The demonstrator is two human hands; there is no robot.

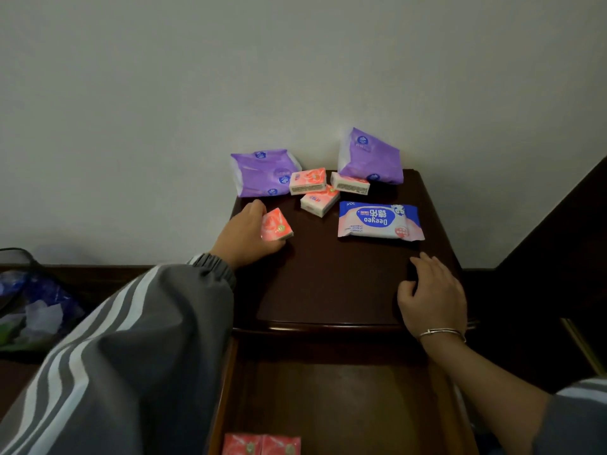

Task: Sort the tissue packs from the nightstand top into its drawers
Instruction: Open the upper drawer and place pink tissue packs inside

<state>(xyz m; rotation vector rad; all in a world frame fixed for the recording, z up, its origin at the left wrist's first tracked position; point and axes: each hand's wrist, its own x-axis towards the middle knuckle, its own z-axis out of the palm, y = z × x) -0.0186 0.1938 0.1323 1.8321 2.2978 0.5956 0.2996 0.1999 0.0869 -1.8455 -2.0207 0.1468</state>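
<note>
Nearest me, the top drawer [328,405] stands pulled out, and I can see two pink tissue packs [261,444] lying side by side at its near left end, cut off by the bottom of the view. Past the drawer, my right hand [432,293] rests on the nightstand top [328,284] by its front right corner, fingers loosely curled and holding nothing, a thin metal bangle [441,333] on the wrist. Farther in, near the left edge, my left hand [246,238], coming out of a grey striped sleeve [131,356], is wrapped round a small pink pack [277,224], thumb and fingers clasping its sides; I cannot tell whether the pack is lifted or touching the wood. Toward the right edge a blue-and-pink wet wipes pack [379,220] lies flat. Behind it three more small pink packs cluster together: a front one [320,201], a left one [308,181] touching it, and a right one [349,183]. At the back edge, against the wall, a purple tissue pack [262,172] lies by the back left corner, and a second purple pack [369,157] leans tilted over the right small pack.
</note>
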